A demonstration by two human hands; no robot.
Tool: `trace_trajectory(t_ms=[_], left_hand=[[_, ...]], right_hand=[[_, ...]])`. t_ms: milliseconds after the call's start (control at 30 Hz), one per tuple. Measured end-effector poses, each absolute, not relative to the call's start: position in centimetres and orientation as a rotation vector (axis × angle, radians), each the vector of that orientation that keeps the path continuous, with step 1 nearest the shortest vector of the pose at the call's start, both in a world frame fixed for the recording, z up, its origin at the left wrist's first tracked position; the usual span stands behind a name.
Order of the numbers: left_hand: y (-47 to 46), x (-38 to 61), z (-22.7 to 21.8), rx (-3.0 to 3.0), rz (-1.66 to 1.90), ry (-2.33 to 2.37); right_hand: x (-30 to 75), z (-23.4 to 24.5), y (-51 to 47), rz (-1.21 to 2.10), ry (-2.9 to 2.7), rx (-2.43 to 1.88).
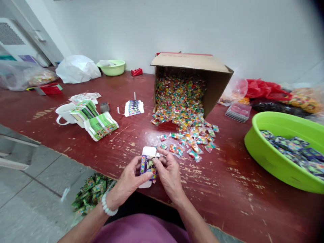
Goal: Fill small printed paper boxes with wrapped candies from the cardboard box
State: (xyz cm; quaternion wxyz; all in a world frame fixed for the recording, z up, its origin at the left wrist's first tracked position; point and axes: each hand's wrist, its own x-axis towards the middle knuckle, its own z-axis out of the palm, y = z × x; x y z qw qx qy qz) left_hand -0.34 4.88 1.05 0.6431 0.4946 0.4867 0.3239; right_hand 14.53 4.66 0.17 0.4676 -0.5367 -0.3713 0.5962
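Between my hands, just above the table's near edge, is a small purple printed box (143, 168) with white end flaps open at top and bottom. My left hand (130, 175) grips it from the left, thumb across the front. My right hand (170, 173) pinches its right side, thumb over a dark area with a pale green figure; whether that is print or a separate packet I cannot tell. Just beyond my fingers lie several clear-wrapped colourful candies (194, 154), spilling from a cardboard box (192, 60) tipped on its side.
Flat purple cartons (134, 108) lie ahead on the red table (222, 202). Green cartons (103, 126) lean by a white mug (66, 113) at left. A lime-green basin (283, 165) with dark packets stands at right. Below the near edge is a bag of green packets (92, 192).
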Motion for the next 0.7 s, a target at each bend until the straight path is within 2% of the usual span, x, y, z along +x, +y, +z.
trace_trajectory(t_ms=[200,467,700], left_hand=[[3.9,0.4,1.4,1.091,0.932,1.170],[3.8,-0.3,1.2,1.078,0.871,1.126],[3.9,-0.8,1.1,0.995,0.739,1.017]], right_hand=[[14.4,-0.4,4.7,1.379,-0.937,-1.334],[14.6,-0.7,4.4,1.552,-0.891,-1.241],[16.3,-0.3,4.9,1.568,-1.107,-1.408]])
